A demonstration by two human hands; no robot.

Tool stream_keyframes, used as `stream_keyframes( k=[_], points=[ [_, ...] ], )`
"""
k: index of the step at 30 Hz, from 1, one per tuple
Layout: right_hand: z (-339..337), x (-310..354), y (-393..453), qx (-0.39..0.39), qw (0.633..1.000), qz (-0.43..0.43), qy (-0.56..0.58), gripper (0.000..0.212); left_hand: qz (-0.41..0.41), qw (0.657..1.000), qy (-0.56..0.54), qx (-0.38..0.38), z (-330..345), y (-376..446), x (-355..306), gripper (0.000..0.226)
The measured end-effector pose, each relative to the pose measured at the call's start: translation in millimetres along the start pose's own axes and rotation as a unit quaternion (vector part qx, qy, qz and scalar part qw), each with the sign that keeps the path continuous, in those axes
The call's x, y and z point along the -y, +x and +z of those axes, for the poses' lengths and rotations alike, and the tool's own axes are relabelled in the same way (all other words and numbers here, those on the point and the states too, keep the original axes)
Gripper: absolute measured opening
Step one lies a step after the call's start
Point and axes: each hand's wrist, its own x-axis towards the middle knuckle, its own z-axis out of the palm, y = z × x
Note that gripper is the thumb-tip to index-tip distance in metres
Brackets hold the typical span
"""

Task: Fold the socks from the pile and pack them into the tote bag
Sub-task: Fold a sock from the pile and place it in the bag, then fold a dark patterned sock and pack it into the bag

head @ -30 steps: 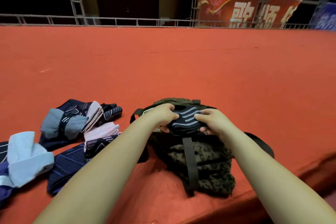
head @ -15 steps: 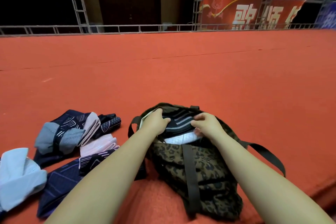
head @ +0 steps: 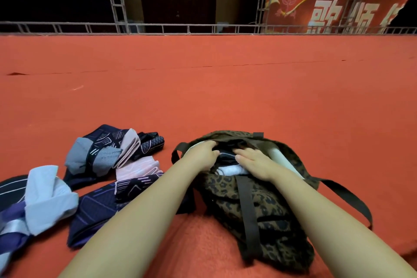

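The tote bag [head: 259,210] is the landmark: a leopard-print sack lying on the red carpet [head: 225,88] with its mouth turned away from the person and its dark straps trailing toward them and to the right. The step in hand looks like seating a folded sock inside it. To do that well, I would press the bundle flat and low so the fold holds, keep the mouth spread wide with one hand, and draw the fingers out straight so that nothing is dragged back over the rim.

To the left of the bag lies the sock pile [head: 94,171], well apart from its mouth and untouched: dark navy patterned pairs, pale blue ones and a pinkish-white pair, some loosely bundled. Most of the task is plainly left.

Inside the mouth sits the folded dark sock [head: 225,157], on top of something white.

The left hand [head: 200,157] is at the left edge of the mouth, its fingers bent inward over the rim. Whether they pinch the fabric or the sock, I cannot tell. The right hand [head: 252,160] lies palm down with fairly straight fingers, pressing on the sock at the centre of the opening. The two hands are close together, nearly meeting over the sock.
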Motion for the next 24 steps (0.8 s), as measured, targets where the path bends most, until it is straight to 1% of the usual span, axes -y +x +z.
stream_keyframes(
  k=[2,4,5,6,8,9,12,16,19,21,24],
  points=[
    [-5,2,-2,-0.011,1.000,0.020,-0.002,0.039,0.012,0.999,-0.029,0.011,-1,-10,-1,0.045],
    [-9,13,-7,-0.055,0.998,0.009,-0.004,0.033,0.026,0.998,-0.051,0.005,-2,-24,5,0.040],
    [-10,21,-11,-0.085,0.996,-0.004,0.023,0.032,0.035,0.998,-0.058,-0.006,-3,-33,10,0.035],
    [-10,26,-16,-0.109,0.991,-0.013,0.076,0.029,0.043,0.997,-0.065,-0.021,-4,-42,15,0.029],
    [-6,44,-29,-0.139,0.969,-0.028,0.200,0.019,0.053,0.993,-0.083,-0.061,-6,-65,34,0.020],
    [-4,53,-36,-0.153,0.959,-0.035,0.237,0.015,0.050,0.991,-0.097,-0.081,-6,-75,43,0.017],
    [7,77,-53,-0.186,0.942,-0.058,0.274,0.013,0.009,0.979,-0.165,-0.119,-3,-105,83,0.012],
    [36,118,-69,-0.158,0.931,-0.119,0.307,0.013,-0.045,0.969,-0.202,-0.134,12,-150,148,0.017],
    [71,148,-70,-0.094,0.937,-0.163,0.296,0.010,-0.088,0.963,-0.215,-0.139,19,-180,189,0.019],
    [101,167,-65,-0.041,0.938,-0.182,0.292,0.007,-0.112,0.961,-0.202,-0.151,17,-196,211,0.016],
    [145,187,-55,0.015,0.934,-0.187,0.304,0.010,-0.135,0.954,-0.187,-0.194,10,-207,238,0.009]
  ],
)
